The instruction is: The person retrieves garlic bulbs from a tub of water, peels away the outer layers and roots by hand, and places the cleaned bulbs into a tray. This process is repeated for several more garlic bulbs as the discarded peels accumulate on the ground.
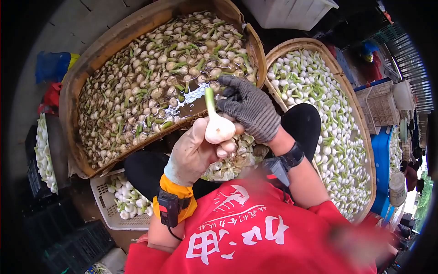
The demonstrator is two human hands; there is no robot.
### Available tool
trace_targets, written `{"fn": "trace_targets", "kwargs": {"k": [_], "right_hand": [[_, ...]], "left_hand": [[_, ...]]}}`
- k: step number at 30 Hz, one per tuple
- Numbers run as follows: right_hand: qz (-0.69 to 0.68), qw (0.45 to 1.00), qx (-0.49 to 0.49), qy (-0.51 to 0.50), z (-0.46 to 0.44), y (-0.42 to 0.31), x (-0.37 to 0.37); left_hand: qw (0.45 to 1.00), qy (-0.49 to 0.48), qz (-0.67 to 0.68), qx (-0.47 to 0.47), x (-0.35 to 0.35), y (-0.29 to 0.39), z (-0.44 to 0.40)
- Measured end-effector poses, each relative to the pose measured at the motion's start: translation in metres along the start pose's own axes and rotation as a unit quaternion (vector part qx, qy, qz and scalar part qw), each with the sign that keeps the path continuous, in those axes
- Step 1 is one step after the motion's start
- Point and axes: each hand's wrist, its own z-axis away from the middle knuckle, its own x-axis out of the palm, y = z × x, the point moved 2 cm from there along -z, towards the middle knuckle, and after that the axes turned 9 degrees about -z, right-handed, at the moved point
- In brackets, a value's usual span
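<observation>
A white garlic bulb with a short green stem is held upright in my left hand, which wears a pale glove. Its fingers wrap round the bulb from below. Beside the stem, my right hand wears a dark grey ribbed glove. Its index finger and thumb are bent and apart, with nothing visible between them; the other fingers are partly hidden. Below the hands lies a heap of peeled garlic skins, between my knees.
A large brown-rimmed tub holds unpeeled garlic in water. At right, another tub holds clean white bulbs. A white plastic basket with several bulbs sits by my left knee. Dark crates stand lower left; a white bin is behind.
</observation>
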Motion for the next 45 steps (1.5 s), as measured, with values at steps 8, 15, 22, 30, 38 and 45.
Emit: {"fn": "trace_targets", "kwargs": {"k": [8,15,22,30,38,45], "right_hand": [[0.209,0.962,-0.168,0.055,0.054,-0.022,0.021],[0.224,0.937,-0.268,-0.004,0.055,-0.033,0.017],[0.118,0.987,-0.086,0.064,0.046,-0.045,0.02],[0.067,0.99,-0.012,0.121,0.022,-0.022,-0.001],[0.281,0.94,-0.188,-0.044,0.059,-0.04,0.021],[0.074,0.996,-0.023,-0.048,0.051,-0.046,0.033]], "left_hand": [[0.975,0.178,-0.057,0.117,0.004,-0.013,0.018],[0.946,0.199,-0.17,0.19,0.002,-0.003,0.024],[0.957,0.13,-0.155,0.21,0.007,-0.003,0.032],[0.977,0.102,0.026,0.185,0.009,-0.003,0.034],[0.934,0.208,-0.184,0.225,0.003,-0.001,0.032],[0.93,0.153,-0.193,0.273,0.003,0.004,0.036]]}}
